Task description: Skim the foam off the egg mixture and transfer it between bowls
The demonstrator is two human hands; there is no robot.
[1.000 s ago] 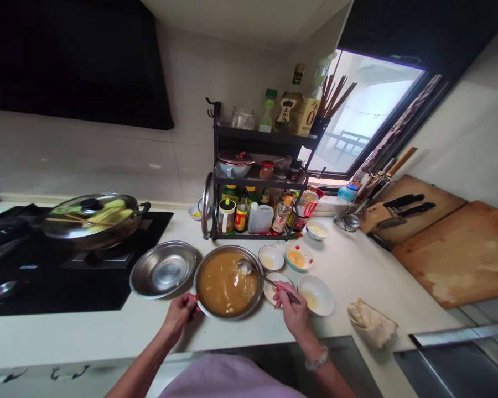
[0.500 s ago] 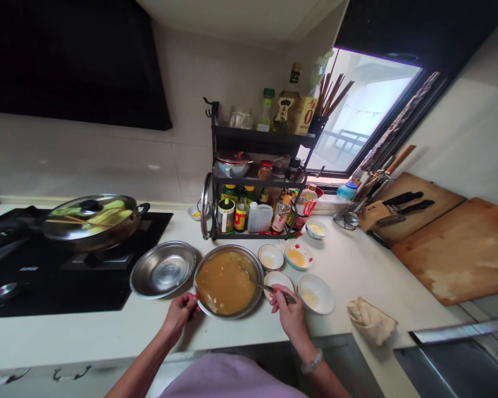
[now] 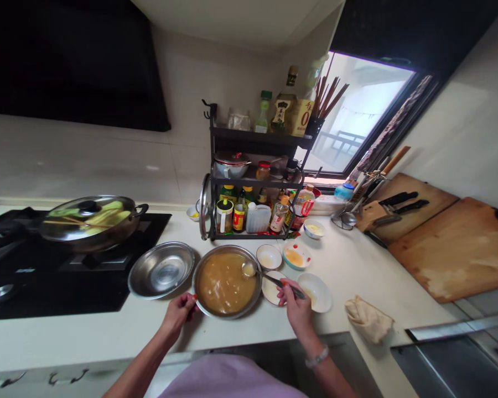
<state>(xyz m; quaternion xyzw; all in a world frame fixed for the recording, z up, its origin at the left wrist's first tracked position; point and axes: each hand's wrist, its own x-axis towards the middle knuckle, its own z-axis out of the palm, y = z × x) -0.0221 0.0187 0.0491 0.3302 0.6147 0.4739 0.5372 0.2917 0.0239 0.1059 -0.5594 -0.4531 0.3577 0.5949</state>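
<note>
A metal bowl (image 3: 249, 310) full of brown liquid stands on the counter in front of me. My left hand (image 3: 183, 309) pinches its left rim. In my right hand (image 3: 295, 304) is the dark handle of a spoon (image 3: 269, 278). The spoon's round bowl, at the right side of the liquid, shows at the surface with some pale liquid in it. Right beside the metal bowl are several small bowls: a white one (image 3: 269, 257), one with red spots (image 3: 297, 256), another partly behind my fingers, and a larger white bowl (image 3: 323, 293).
An empty metal basin (image 3: 161, 271) sits left of the bowl. A lidded pan (image 3: 89, 224) rests on the black stove (image 3: 95, 298). Behind stands a black rack (image 3: 257, 181) with bottles and jars. A folded cloth (image 3: 368, 319), cutting boards (image 3: 460, 249) and a knife block (image 3: 373, 215) are to the right.
My right hand has moved slightly right, and the spoon's bowl has come up to the liquid's surface. My left hand keeps its hold on the rim.
</note>
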